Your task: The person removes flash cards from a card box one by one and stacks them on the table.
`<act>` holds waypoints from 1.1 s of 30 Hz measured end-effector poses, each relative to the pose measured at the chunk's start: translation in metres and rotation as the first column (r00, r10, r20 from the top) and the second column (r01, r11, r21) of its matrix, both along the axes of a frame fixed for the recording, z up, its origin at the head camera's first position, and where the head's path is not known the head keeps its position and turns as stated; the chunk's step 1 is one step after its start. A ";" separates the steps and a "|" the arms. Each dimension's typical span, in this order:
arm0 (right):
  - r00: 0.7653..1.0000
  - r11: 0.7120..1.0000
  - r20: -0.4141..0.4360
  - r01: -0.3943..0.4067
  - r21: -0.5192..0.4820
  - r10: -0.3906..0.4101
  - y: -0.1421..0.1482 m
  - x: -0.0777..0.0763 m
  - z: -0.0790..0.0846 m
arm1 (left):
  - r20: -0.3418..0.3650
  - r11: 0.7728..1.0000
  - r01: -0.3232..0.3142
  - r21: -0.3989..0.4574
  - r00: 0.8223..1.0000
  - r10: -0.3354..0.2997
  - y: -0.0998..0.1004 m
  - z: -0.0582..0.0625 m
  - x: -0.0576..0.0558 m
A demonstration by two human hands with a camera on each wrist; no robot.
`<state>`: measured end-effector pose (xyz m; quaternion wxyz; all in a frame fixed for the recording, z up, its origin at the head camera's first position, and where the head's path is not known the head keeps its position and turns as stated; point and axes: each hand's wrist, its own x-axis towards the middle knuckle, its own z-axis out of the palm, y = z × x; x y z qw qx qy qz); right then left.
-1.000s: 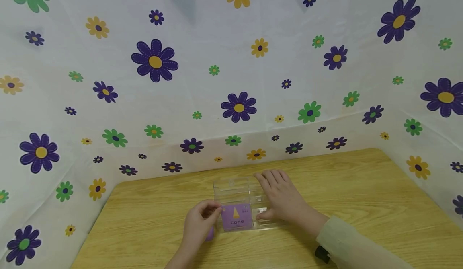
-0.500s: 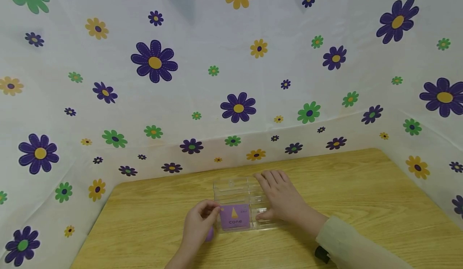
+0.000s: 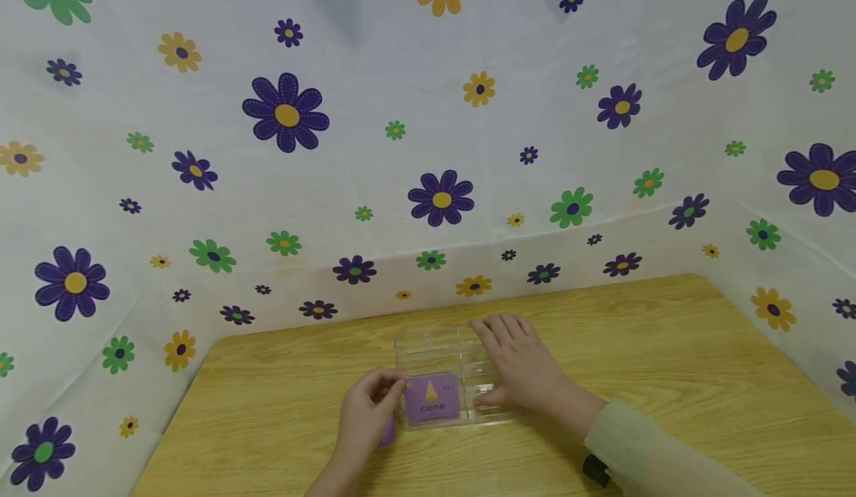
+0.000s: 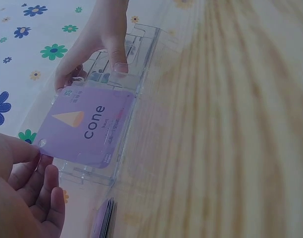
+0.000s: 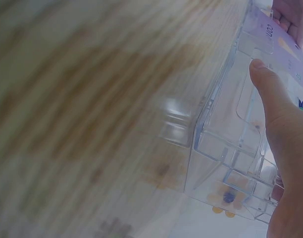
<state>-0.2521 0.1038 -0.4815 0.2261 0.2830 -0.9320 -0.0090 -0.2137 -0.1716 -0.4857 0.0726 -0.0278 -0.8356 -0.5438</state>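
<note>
My left hand (image 3: 369, 411) pinches the corner of a purple flash card (image 3: 432, 399) between thumb and fingers. The card (image 4: 84, 126) is printed with a cone picture and the word "cone". It lies over the left part of a clear plastic box (image 3: 428, 363) with several compartments. My right hand (image 3: 524, 363) grips the right part of the box, thumb (image 5: 270, 89) on the near side and fingers over the far side. In the left wrist view, the box (image 4: 151, 37) shows beneath the card and the right hand.
A small stack of purple cards (image 4: 103, 218) sits beside the box's left end, partly hidden by my left hand in the head view. Everything is on a wooden table (image 3: 267, 408), with a flower-print cloth (image 3: 374, 170) behind and at the sides.
The cone card has shifted slightly to the left, with my left hand still pinching its corner. My right hand and the box have stayed in place.
</note>
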 end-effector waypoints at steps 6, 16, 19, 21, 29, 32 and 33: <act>1.000 1.000 0.008 0.003 -0.001 -0.003 0.000 0.001 0.001 | 0.009 1.000 -0.010 -0.016 1.000 0.010 0.001 0.001 -0.001; 1.000 1.000 0.004 -0.002 -0.004 0.002 0.000 0.001 0.001 | 0.020 1.000 -0.013 -0.012 1.000 0.013 0.000 0.000 -0.003; 1.000 1.000 0.006 0.001 0.003 -0.001 0.000 0.000 0.000 | 0.013 1.000 -0.005 -0.001 1.000 0.005 0.000 0.000 -0.001; 1.000 1.000 0.008 0.004 0.008 -0.004 0.000 0.000 0.000 | 0.004 1.000 -0.002 0.008 1.000 0.002 0.000 0.001 -0.001; 1.000 1.000 0.006 0.008 0.012 -0.008 0.000 0.000 -0.001 | -0.013 1.000 -0.019 0.015 1.000 0.019 -0.001 0.002 -0.001; 1.000 1.000 0.006 0.010 0.011 -0.010 0.000 -0.001 -0.001 | -0.018 1.000 -0.026 0.005 1.000 0.026 -0.001 0.002 -0.002; 1.000 1.000 0.006 0.010 0.009 -0.011 0.000 -0.001 -0.001 | -0.021 1.000 -0.027 0.005 0.999 0.027 -0.001 0.002 -0.002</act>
